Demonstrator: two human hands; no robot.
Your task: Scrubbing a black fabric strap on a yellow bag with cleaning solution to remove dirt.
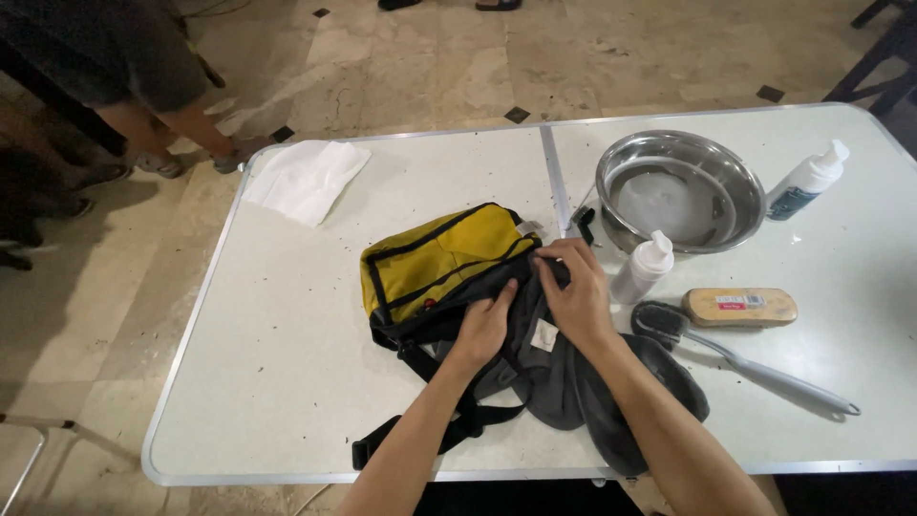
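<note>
L hand (485,325) & R hand (576,291) on yellow bag (435,258), fingertips hidden in fabric

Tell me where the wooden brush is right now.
In the head view the wooden brush lies on the table's right side, below the steel bowl, just above the grey long-handled brush.
</note>
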